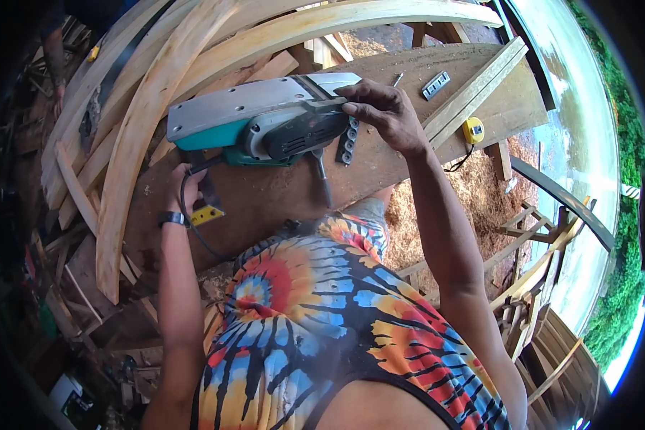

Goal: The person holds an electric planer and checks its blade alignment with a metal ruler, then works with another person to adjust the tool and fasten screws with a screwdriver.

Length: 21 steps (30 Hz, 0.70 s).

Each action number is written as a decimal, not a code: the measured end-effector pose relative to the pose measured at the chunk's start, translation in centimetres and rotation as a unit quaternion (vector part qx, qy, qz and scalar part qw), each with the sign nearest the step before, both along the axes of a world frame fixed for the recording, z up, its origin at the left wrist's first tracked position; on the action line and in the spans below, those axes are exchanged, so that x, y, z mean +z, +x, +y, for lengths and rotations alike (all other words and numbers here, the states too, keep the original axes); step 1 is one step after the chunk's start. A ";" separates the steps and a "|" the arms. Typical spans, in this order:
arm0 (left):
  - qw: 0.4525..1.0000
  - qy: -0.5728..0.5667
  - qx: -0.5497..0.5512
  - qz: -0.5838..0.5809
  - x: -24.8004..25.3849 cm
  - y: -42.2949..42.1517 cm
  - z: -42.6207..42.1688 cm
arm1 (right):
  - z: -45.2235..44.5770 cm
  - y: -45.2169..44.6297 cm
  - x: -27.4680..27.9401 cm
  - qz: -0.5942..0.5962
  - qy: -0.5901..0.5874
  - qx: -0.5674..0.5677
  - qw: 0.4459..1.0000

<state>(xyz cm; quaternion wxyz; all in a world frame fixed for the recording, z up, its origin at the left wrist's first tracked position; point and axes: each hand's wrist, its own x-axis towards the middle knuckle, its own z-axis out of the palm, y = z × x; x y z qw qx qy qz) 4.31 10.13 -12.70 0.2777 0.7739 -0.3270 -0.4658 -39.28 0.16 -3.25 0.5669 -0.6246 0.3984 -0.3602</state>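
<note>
An electric hand planer (265,115) with a teal body lies tipped over on a brown wooden board (265,193), its silver sole facing up. My right hand (383,111) is closed on the planer's front end, with the thumb and fingers at its edge. Behind the planer's rear, my left hand (183,185) has curled fingers beside the black power cord (188,204); what they grip is partly hidden. A yellow piece with holes (206,215) lies close to that hand. Under the planer's front is a dark strip with round holes (347,143).
Long curved timber strips (150,93) fill the upper left. A wooden batten (476,89), a yellow tape measure (473,130) and a small grey metal piece (435,84) rest on the board. Wood shavings (437,208) cover the ground. Another person's arm (54,57) shows at upper left.
</note>
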 end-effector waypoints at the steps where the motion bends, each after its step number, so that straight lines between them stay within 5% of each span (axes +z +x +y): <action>1: 1.000 0.000 0.008 0.012 0.3 -0.6 0.2 | 0.0 0.0 -0.2 -0.008 -0.003 -0.002 1.000; 9: 1.000 0.008 -0.011 -0.003 3.5 2.2 -0.6 | -0.1 -0.2 -0.1 -0.012 -0.004 -0.027 1.000; 12: 0.983 -0.165 0.082 -0.010 5.1 5.5 -0.8 | -0.2 -1.3 0.8 0.002 0.003 -0.054 0.999; 14: 0.965 -0.255 0.005 -0.060 9.7 3.9 -1.3 | -0.3 -3.0 0.5 -0.017 0.004 -0.093 0.995; 17: 0.928 -0.338 -0.157 0.013 14.0 -3.0 -2.0 | -1.1 -5.3 0.2 0.134 -0.017 -0.205 0.969; 21: 0.850 -0.373 -0.247 -0.279 15.6 -6.2 -3.1 | -2.3 -5.0 -1.1 0.385 0.107 -0.278 0.874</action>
